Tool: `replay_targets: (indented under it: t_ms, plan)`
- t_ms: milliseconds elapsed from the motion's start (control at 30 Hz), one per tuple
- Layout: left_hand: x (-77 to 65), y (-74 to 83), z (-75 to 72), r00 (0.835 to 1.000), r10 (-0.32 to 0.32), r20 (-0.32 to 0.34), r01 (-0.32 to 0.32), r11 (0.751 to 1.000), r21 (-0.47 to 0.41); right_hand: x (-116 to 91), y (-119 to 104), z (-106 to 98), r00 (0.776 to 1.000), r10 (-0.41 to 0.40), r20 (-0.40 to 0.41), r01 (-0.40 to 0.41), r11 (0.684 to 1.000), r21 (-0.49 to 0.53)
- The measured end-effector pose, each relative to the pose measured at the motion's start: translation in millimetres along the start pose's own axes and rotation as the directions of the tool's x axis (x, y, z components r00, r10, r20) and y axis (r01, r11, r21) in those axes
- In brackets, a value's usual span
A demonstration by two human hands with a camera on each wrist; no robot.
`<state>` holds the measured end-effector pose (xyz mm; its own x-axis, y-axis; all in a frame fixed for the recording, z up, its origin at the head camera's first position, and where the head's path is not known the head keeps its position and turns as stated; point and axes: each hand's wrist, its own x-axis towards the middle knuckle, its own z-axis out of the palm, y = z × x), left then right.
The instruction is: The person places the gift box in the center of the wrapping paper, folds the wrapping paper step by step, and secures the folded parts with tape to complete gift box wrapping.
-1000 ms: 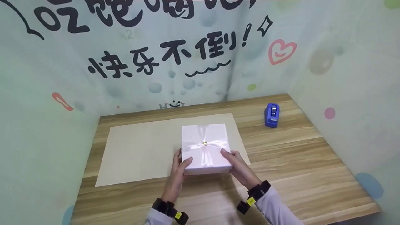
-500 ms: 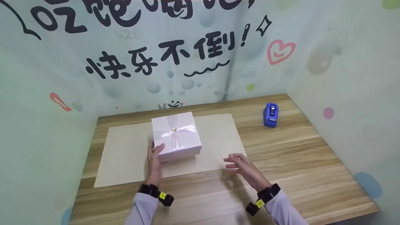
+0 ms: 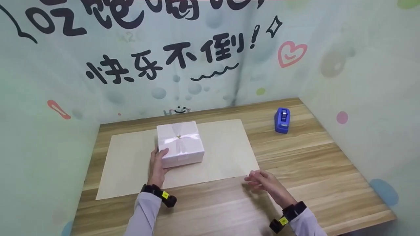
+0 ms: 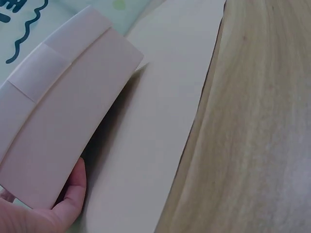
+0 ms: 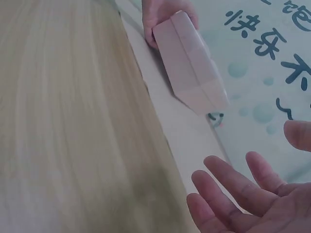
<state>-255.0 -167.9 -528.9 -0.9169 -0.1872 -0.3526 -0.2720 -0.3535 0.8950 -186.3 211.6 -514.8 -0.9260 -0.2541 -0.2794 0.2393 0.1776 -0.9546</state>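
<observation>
My left hand (image 3: 158,167) grips a pale pink lidded gift box (image 3: 181,146) by its near left corner, thumb on the lid and a finger tucked under the bottom edge. A satin ribbon (image 3: 179,148) crosses the lid, with a small gold-coloured piece at the centre. In the left wrist view the box (image 4: 63,107) is over a sheet of beige paper (image 4: 160,97), with a dark shadow gap beneath its lower edge. Apart from the box, my right hand (image 3: 267,183) hovers near the paper's front right corner, fingers loosely spread and holding nothing.
A blue tape dispenser (image 3: 282,120) stands at the back right of the wooden table (image 3: 311,170). The beige paper (image 3: 128,164) lies across the left and middle. Printed cloth walls (image 3: 210,88) close in the back and both sides.
My right hand has let go of the box and drawn back right, toward the front. The left hand has carried the box left over the paper's middle and lowered it slightly.
</observation>
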Motion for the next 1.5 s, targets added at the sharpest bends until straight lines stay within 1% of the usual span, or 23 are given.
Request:
replay_targets:
  t_ms: [200, 333, 433, 533, 700, 867, 933, 1067, 1167, 1233, 1267, 1333, 1367, 1433, 1467, 1500]
  plan:
    - [4.8, -2.1, -0.5, 0.999, 0.009, 0.054, -0.008, 1.0, -0.007, -5, 10, -9, 0.999, 0.039, -0.028, -0.038, 0.999, 0.039]
    - [7.4, -2.3, 0.7, 0.996, 0.01, 0.086, -0.011, 1.0, 0.003, -6, 12, -9, 0.998, 0.052, -0.039, -0.049, 0.997, 0.061]
    - [8.1, -1.9, 1.7, 0.995, 0.007, 0.096, -0.007, 1.0, 0.008, -5, 12, -7, 0.998, 0.054, -0.037, -0.052, 0.997, 0.065]
    - [7.6, -1.1, 3.1, 0.995, 0.001, 0.096, -0.005, 0.999, 0.035, -4, 12, -5, 0.998, 0.051, -0.037, -0.048, 0.997, 0.061]
    - [6.9, -0.3, 7.1, 0.995, -0.004, 0.099, -0.007, 0.994, 0.112, -3, 14, -4, 0.998, 0.049, -0.032, -0.048, 0.997, 0.057]
    - [5.2, -2.5, 7.7, 0.995, 0.021, 0.096, -0.032, 0.992, 0.122, -3, 16, -6, 0.998, 0.056, -0.026, -0.054, 0.997, 0.056]
    - [3.9, -3.6, 7.0, 0.994, 0.047, 0.094, -0.06, 0.988, 0.141, -3, 16, -7, 0.998, 0.06, -0.029, -0.058, 0.997, 0.055]
    - [0.6, -4.2, 4.3, 0.993, 0.091, 0.076, -0.106, 0.969, 0.223, -2, 13, -9, 0.997, 0.059, -0.046, -0.057, 0.998, 0.039]
    - [-3.1, -0.8, 0.2, 0.993, 0.113, 0.037, -0.119, 0.95, 0.29, 2, 6, -13, 0.995, 0.05, -0.088, -0.046, 0.998, 0.044]
    - [-5.2, 3.8, -4.6, 0.99, 0.138, -0.01, -0.127, 0.932, 0.34, 6, 1, -18, 0.99, 0.047, -0.135, -0.038, 0.997, 0.071]
    - [-6.1, 6.5, -8.3, 0.986, 0.162, -0.036, -0.138, 0.919, 0.369, 8, -2, -21, 0.985, 0.05, -0.163, -0.035, 0.995, 0.091]
    - [-7.0, 12.3, -18.4, 0.968, 0.237, -0.086, -0.179, 0.886, 0.427, 13, -7, -27, 0.974, 0.064, -0.215, -0.035, 0.99, 0.135]
    - [-7.5, 15.4, -24.5, 0.953, 0.283, -0.109, -0.204, 0.863, 0.462, 15, -10, -31, 0.968, 0.078, -0.239, -0.042, 0.987, 0.153]
    - [-9.4, 21.7, -38.8, 0.914, 0.375, -0.157, -0.235, 0.801, 0.55, 19, -13, -38, 0.958, 0.108, -0.266, -0.059, 0.981, 0.184]
    - [-11.3, 24.8, -46.9, 0.896, 0.408, -0.173, -0.233, 0.765, 0.601, 20, -14, -42, 0.957, 0.123, -0.264, -0.073, 0.979, 0.191]
    - [-13.5, 27.6, -55.3, 0.881, 0.435, -0.185, -0.218, 0.72, 0.659, 22, -14, -45, 0.959, 0.13, -0.251, -0.082, 0.978, 0.194]
